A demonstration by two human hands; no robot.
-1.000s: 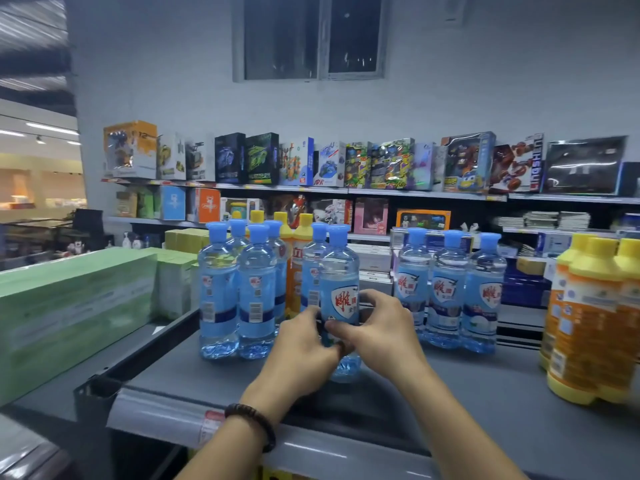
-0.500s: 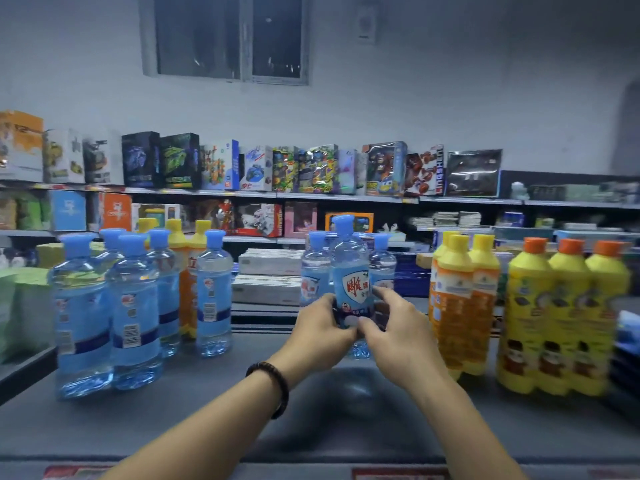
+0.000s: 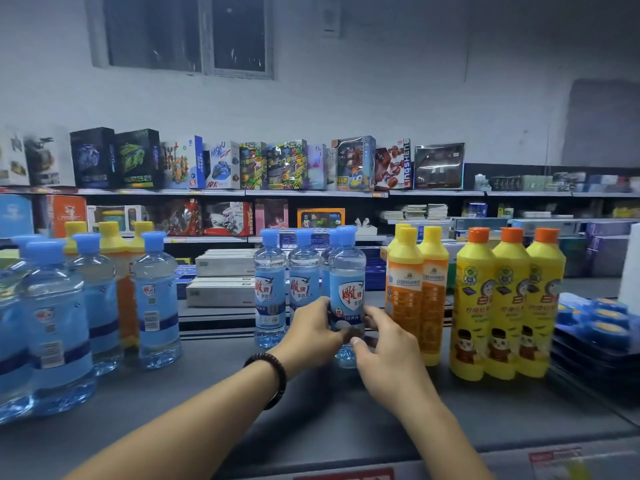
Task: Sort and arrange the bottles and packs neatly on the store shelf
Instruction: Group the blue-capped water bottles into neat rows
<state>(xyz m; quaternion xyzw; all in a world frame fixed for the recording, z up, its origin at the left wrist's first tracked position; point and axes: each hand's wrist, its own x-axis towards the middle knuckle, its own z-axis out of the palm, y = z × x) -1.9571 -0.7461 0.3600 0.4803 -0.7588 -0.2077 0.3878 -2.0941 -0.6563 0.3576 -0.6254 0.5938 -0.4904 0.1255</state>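
I hold a clear blue-capped bottle [image 3: 347, 271] upright at the middle of the grey shelf [image 3: 214, 393]. My left hand [image 3: 311, 330] grips its lower left side and my right hand [image 3: 384, 351] wraps round its lower right side. Its base stands on or just above the shelf, hidden partly by my fingers. Just behind and left of it stand three matching blue bottles [image 3: 270, 289]. Directly to its right are two orange-labelled yellow-capped bottles [image 3: 405, 289].
Several larger blue bottles [image 3: 55, 323] crowd the shelf's left side, with yellow-capped ones behind them. Three yellow bottles with orange caps [image 3: 509, 306] stand to the right, then stacked blue packs [image 3: 595, 320] at the far right. Toy boxes [image 3: 221, 166] fill the aisle shelves behind.
The bottle in both hands has moved right, from beside the left cluster to beside the group of three. My view has turned right, bringing the orange-capped bottles and blue packs into sight.
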